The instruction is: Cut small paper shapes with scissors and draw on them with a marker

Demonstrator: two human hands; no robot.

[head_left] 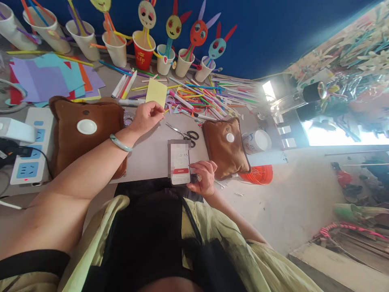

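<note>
My right hand (204, 177) grips the right side of a smartphone (180, 172) with a lit screen, held at the table's front edge. A ring shows on that hand. My left hand (148, 117), with a pale bangle at the wrist, hovers over the table with thumb and fingers pinched together. Just behind its fingertips is a yellow sheet of paper (157, 92); I cannot tell whether the fingers touch it or hold something small. Beyond the phone lie black-handled scissors (190, 136), their blades pointing left.
Brown hot-water bags (73, 142) flank the work area. A power strip (30, 154) lies at far left. Colored paper (45, 81), markers (130, 83) and scattered sticks (200, 95) cover the back. Paper cups (116, 52) with spoon-headed figures line the wall. An orange bucket (261, 174) stands at right.
</note>
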